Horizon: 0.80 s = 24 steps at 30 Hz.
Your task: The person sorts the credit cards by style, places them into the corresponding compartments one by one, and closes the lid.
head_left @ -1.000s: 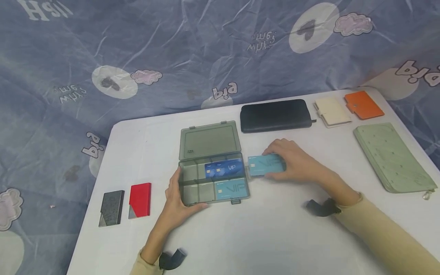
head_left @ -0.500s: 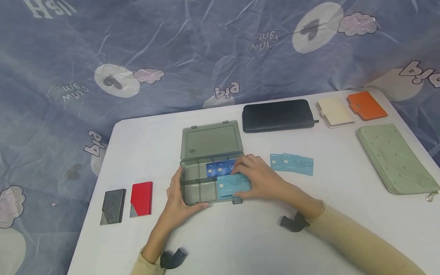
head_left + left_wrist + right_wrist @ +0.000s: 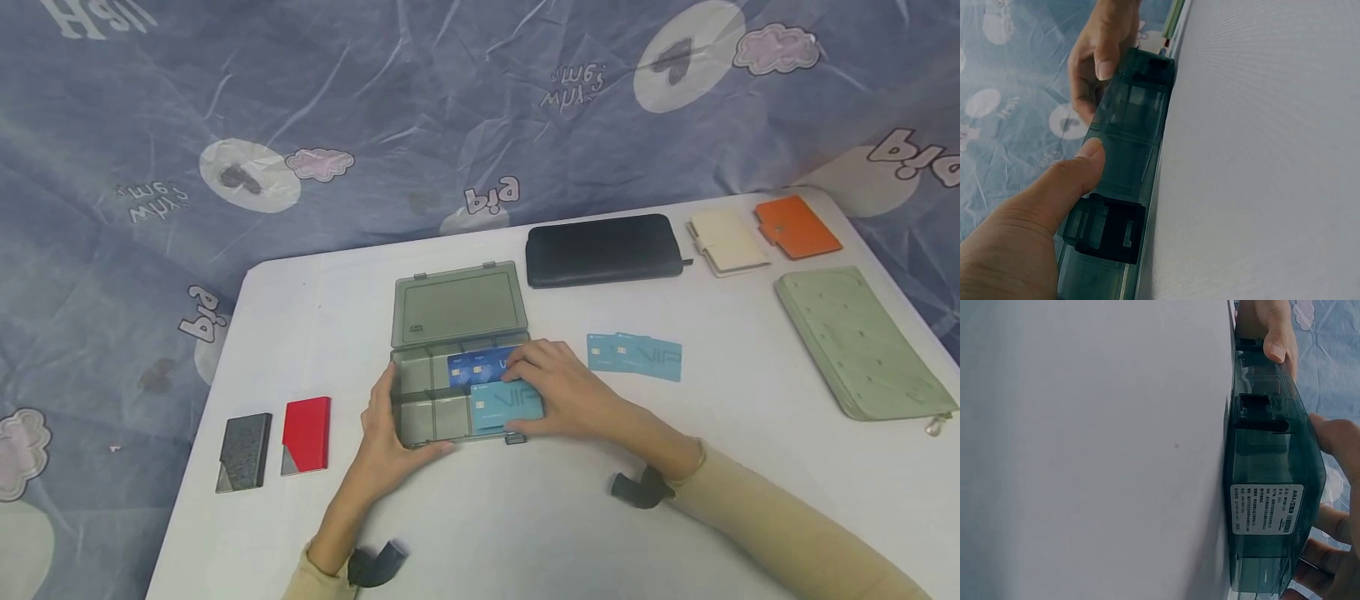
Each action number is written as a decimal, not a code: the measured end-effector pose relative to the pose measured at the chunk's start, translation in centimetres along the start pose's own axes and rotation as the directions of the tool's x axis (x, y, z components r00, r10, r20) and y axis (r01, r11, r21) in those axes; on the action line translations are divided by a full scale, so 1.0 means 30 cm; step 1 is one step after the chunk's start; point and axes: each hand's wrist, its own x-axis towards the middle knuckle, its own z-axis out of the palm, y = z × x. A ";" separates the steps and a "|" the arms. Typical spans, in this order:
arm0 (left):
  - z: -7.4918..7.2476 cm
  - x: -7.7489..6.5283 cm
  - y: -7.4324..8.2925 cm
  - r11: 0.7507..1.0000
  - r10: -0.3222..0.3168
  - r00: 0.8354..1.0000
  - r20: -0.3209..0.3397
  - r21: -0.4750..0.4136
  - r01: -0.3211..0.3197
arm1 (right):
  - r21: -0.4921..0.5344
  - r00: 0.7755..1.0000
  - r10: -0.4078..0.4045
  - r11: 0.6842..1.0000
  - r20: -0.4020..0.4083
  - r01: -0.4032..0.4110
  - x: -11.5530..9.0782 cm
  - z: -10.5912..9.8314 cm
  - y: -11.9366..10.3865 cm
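Note:
A translucent grey-green divided box [image 3: 415, 417] lies on the table with its lid [image 3: 460, 304] folded back. My left hand [image 3: 382, 454] grips the box's left end, with the thumb along the front wall, as the left wrist view also shows. My right hand [image 3: 566, 390] pinches a light blue VIP card [image 3: 497, 410] low over the front right compartment. Dark blue VIP cards [image 3: 474, 368] lie in the back row, partly covered by the right fingers. Several compartments at the left hold nothing. In the right wrist view, a white label [image 3: 1266, 509] marks the box's front wall.
Overlapping light blue cards [image 3: 633, 357] lie right of the box. Behind stand a black wallet [image 3: 603, 252], a cream card holder [image 3: 726, 242] and an orange one [image 3: 799, 228]. A green zip wallet [image 3: 862, 346] is far right. Red [image 3: 306, 433] and dark grey [image 3: 244, 452] cases lie left.
My right hand has moved left from beside the box to its front right compartment, bringing a light blue card. Over the last half second it barely moves. My left hand stays on the box.

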 end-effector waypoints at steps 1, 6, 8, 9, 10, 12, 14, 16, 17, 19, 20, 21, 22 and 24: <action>0.000 0.000 0.001 1.000 0.000 1.000 0.001 -0.001 0.000 | -0.004 1.000 0.002 1.000 0.003 -0.002 -0.002 0.000 0.001; 0.001 0.001 0.002 1.000 -0.001 1.000 0.005 -0.002 0.001 | 0.005 1.000 0.014 1.000 -0.007 -0.014 -0.029 -0.005 0.020; 0.002 0.002 0.003 1.000 -0.001 1.000 0.005 0.000 0.001 | 0.022 0.999 0.038 0.999 -0.026 -0.038 -0.051 -0.019 0.035; 0.003 0.003 0.003 1.000 0.000 1.000 0.005 0.000 0.000 | 0.029 0.998 0.055 0.998 -0.037 -0.054 -0.064 -0.030 0.048; 0.003 0.003 0.003 1.000 0.000 1.000 0.004 0.000 0.000 | 0.031 0.996 0.075 0.997 -0.050 -0.073 -0.079 -0.042 0.064; 0.003 0.004 0.005 1.000 0.003 1.000 0.001 0.000 -0.003 | 0.048 0.990 0.121 0.992 -0.072 -0.117 -0.110 -0.069 0.106; 0.002 0.004 0.008 1.000 0.008 1.000 0.000 0.002 -0.008 | 0.038 0.981 0.173 0.985 -0.088 -0.171 -0.147 -0.097 0.162; 0.001 0.004 0.010 1.000 0.012 1.000 -0.001 0.002 -0.012 | 0.027 0.967 0.238 0.971 -0.091 -0.236 -0.186 -0.125 0.221; 0.001 0.004 0.011 1.000 0.011 1.000 -0.001 0.001 -0.011 | 0.025 0.959 0.272 0.962 -0.084 -0.270 -0.204 -0.138 0.250; 0.000 0.003 0.012 1.000 0.007 1.000 0.001 -0.001 -0.007 | -0.002 0.938 0.340 0.940 -0.065 -0.341 -0.238 -0.162 0.303; 0.000 0.002 0.011 1.000 0.002 1.000 0.000 -0.001 -0.002 | -0.016 0.929 0.367 0.929 -0.054 -0.369 -0.251 -0.173 0.325; -0.001 0.001 0.011 1.000 -0.002 1.000 0.001 -0.001 0.002 | -0.027 0.919 0.392 0.919 -0.046 -0.394 -0.261 -0.183 0.343; -0.001 0.000 0.010 1.000 -0.007 1.000 0.000 0.000 0.007 | -0.039 0.912 0.409 0.911 -0.039 -0.411 -0.268 -0.193 0.357; -0.001 -0.001 0.009 1.000 -0.012 1.000 -0.001 0.004 0.012 | -0.067 0.899 0.436 0.897 -0.033 -0.437 -0.277 -0.209 0.375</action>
